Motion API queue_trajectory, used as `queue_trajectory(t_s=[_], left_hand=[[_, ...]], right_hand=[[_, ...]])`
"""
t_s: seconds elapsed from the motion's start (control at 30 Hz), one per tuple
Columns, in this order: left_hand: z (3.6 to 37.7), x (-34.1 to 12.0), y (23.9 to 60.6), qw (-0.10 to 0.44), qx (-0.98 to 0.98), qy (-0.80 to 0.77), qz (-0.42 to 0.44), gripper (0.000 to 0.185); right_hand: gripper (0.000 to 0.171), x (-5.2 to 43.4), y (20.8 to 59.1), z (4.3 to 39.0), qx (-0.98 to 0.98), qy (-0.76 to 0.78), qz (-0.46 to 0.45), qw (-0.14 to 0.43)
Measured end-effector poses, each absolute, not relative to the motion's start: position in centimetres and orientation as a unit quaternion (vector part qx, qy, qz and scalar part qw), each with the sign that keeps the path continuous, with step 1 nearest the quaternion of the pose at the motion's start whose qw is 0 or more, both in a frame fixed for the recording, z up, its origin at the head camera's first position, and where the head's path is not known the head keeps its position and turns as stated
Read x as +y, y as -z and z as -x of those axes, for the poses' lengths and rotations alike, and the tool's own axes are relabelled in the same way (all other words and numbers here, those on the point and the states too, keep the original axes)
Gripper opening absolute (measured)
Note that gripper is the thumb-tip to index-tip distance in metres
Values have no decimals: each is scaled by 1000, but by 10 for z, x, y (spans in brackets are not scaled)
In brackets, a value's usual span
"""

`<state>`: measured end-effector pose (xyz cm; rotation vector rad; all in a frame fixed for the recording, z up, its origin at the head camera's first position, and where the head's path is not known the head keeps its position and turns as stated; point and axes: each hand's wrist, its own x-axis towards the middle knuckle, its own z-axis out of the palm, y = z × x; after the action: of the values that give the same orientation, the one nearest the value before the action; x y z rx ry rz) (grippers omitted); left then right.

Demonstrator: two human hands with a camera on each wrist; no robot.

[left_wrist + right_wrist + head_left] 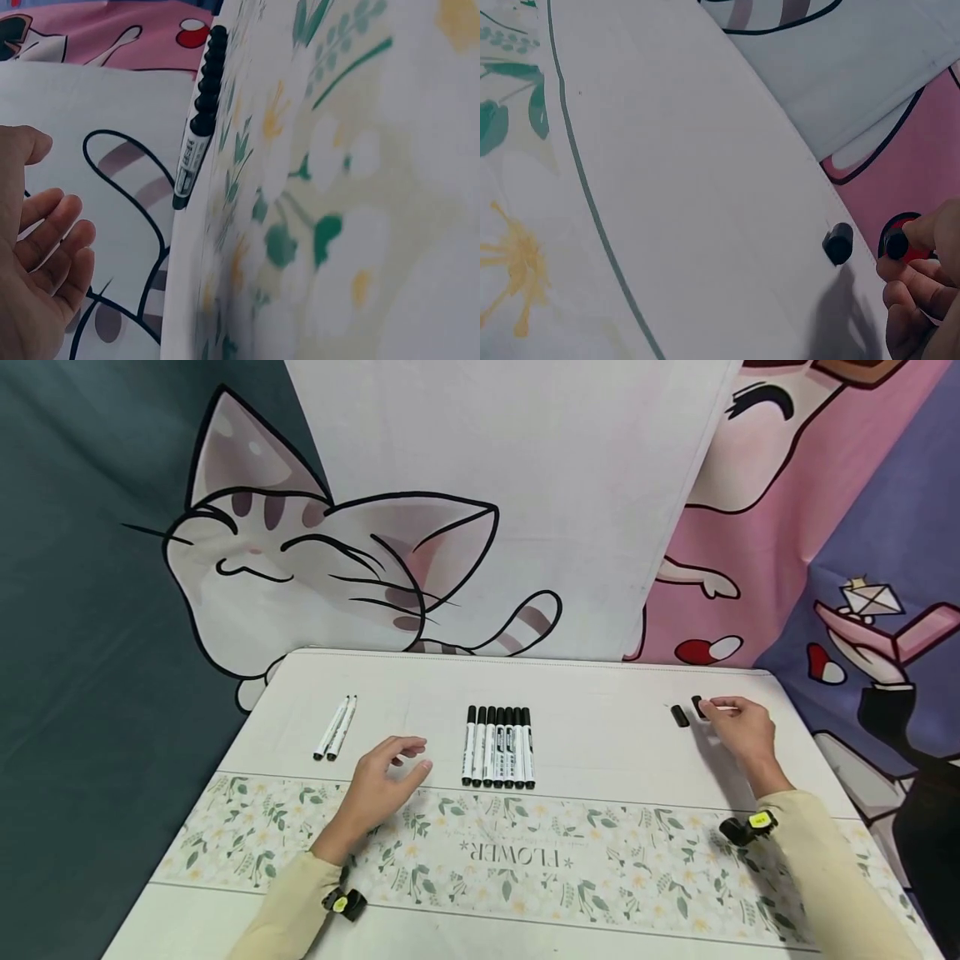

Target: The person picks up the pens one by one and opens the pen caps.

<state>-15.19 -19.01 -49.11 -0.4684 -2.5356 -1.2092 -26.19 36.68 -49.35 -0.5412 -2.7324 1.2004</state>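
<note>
My right hand [742, 728] pinches a black marker cap [896, 244] between thumb and fingertips, at the right side of the table. Just left of it, a second black cap [679, 716] lies on the tabletop. My left hand [381, 783] hovers with relaxed, gently bent fingers and holds nothing. To its right is a neat row of several whiteboard markers [498, 747], side by side with black caps on and pointing away from me. Beyond my left hand, on the other side, lie two uncapped markers [335, 728], their dark tips pointing toward the back.
A white table [600, 718] with a floral cloth band [517, 860] across its front half carries everything. Behind its back edge hangs a curtain [525, 460] printed with cartoon animals. Each wrist wears a small black camera.
</note>
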Motion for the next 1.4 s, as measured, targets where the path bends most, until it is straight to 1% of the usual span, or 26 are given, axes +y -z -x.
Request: queue_trajectory(t_s=[0.27, 0.57, 0.8, 1.0, 1.23, 1.4], left_hand=[[151, -179, 495, 126, -884, 420, 164, 32], [152, -168, 498, 116, -883, 421, 174, 32], [155, -163, 498, 107, -880, 426, 180, 34], [162, -157, 496, 100, -884, 431, 152, 33], [175, -148, 485, 100, -893, 424, 115, 30], [184, -142, 479, 77, -897, 428, 86, 34]], right_hand=[[56, 369, 505, 266, -893, -405, 190, 36], [53, 365, 510, 266, -908, -366, 199, 38], [56, 364, 513, 269, -909, -362, 205, 39], [56, 362, 505, 265, -913, -354, 199, 40], [52, 358, 483, 255, -923, -343, 159, 70], [53, 345, 463, 245, -926, -339, 126, 112]])
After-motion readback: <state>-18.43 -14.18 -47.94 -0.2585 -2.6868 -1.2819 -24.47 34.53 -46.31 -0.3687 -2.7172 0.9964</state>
